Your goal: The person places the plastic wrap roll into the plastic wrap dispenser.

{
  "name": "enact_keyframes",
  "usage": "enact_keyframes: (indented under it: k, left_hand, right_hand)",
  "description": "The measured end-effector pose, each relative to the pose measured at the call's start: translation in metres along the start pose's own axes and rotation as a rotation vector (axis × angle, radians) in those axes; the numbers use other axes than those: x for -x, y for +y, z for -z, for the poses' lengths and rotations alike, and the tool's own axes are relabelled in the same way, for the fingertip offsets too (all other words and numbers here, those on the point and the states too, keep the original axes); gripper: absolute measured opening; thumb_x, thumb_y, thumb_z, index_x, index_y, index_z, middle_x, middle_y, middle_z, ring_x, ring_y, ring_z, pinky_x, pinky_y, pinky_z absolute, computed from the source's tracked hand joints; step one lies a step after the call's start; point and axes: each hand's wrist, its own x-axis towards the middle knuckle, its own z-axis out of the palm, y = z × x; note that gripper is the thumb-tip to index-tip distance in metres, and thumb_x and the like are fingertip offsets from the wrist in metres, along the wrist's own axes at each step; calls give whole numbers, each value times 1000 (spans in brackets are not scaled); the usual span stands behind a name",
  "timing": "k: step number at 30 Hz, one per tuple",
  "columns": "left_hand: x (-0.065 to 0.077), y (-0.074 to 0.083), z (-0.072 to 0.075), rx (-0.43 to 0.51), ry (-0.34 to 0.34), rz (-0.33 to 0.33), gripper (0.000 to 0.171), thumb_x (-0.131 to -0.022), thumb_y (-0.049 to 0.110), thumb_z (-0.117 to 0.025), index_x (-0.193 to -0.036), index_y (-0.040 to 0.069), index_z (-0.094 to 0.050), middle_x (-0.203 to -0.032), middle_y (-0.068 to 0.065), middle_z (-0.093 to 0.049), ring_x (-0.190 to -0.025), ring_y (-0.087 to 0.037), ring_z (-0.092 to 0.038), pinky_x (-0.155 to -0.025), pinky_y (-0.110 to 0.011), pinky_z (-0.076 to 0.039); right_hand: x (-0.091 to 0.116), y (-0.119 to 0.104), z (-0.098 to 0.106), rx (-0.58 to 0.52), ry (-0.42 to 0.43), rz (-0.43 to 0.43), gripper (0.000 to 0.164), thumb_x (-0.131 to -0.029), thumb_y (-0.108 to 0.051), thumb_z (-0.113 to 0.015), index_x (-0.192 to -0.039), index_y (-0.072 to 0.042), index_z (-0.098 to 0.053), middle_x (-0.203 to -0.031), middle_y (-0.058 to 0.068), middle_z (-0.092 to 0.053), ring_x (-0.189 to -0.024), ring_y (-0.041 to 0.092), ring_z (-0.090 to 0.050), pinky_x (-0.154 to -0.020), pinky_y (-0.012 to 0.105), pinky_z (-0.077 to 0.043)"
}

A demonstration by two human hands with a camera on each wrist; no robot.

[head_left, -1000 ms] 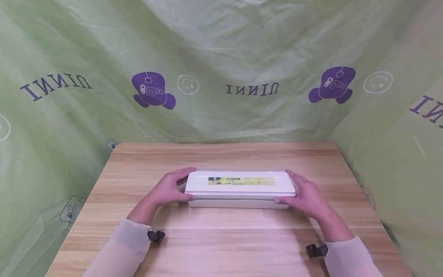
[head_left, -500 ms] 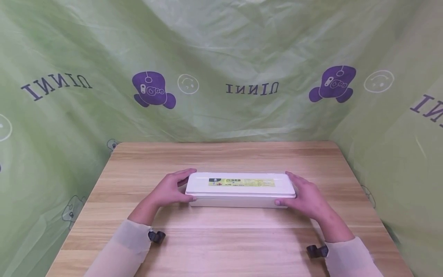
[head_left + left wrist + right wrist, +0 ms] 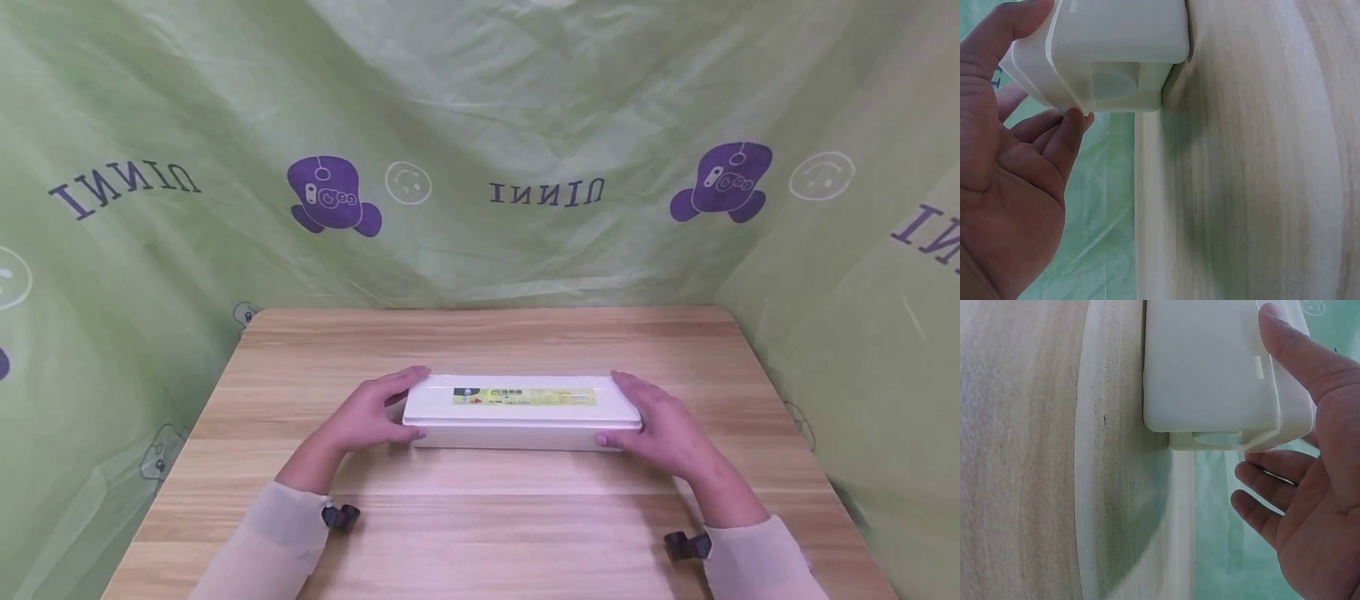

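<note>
A long white plastic cling film box [image 3: 521,437] with a yellow-green label [image 3: 525,397] on its lid [image 3: 435,410] stands lengthwise across the wooden table. The lid sits level on the base in the head view. My left hand [image 3: 375,412] holds the left end, thumb on the front edge and fingers at the back. At the other end my right hand [image 3: 660,425] grips the same way, its thumb [image 3: 1291,340] flat near the lid seam. A small opening [image 3: 1115,81] shows in the box's end wall in the left wrist view.
The wooden table [image 3: 495,533] has rounded far corners. A green printed curtain [image 3: 480,100] hangs close behind it and along both sides. Black wrist mounts [image 3: 686,546] stick out from the sleeves just above the tabletop.
The lid has come down at the front, and the gap between lid and base has closed, first on the right, then on the left. Both hands have stayed at the ends.
</note>
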Motion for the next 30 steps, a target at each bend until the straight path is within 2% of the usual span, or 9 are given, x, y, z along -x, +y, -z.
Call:
enact_keyframes:
  k: [5, 10, 14, 18, 30]
  left_hand:
    - [2, -2, -1, -6, 1, -38, 89, -74, 33, -95, -152, 16, -55, -161, -8, -43, -149, -31, -40, -121, -52, -32]
    - [5, -3, -5, -3, -7, -21, 96, -72, 38, -96, -155, 19, -51, -165, -5, -38, -151, -32, -37, -121, -55, -32]
    - [8, -5, -11, -61, 20, -34, 92, -76, 34, -95, -156, 24, -51, -166, -4, -37, -149, -35, -40, -119, -57, -36]
    - [9, -5, -15, -112, 48, -58, 85, -78, 31, -92, -154, 27, -53, -166, -6, -37, -145, -39, -44, -117, -58, -39]
    - [11, 3, -20, -226, 83, -34, 84, -78, 35, -92, -153, 28, -54, -164, -9, -40, -139, -39, -51, -111, -57, -46]
  right_hand:
    - [2, 0, 0, 13, -7, 1, 107, -78, -69, -79, -160, -12, -42, -158, 25, -42, -143, 52, -40, -114, 69, -34]
    - [5, -1, -2, 16, -10, 4, 110, -76, -62, -85, -161, -12, -38, -160, 26, -38, -143, 53, -38, -114, 69, -33]
    - [7, -1, -4, 23, 1, 14, 108, -77, -54, -89, -162, -14, -36, -162, 26, -36, -143, 53, -38, -114, 69, -33]
    - [9, 0, -7, 41, 23, 26, 104, -79, -52, -87, -163, -16, -36, -162, 26, -36, -142, 54, -39, -113, 70, -34]
    - [12, 3, -13, 121, 74, 94, 99, -82, -48, -86, -162, -13, -37, -160, 26, -38, -138, 52, -45, -113, 69, -36]
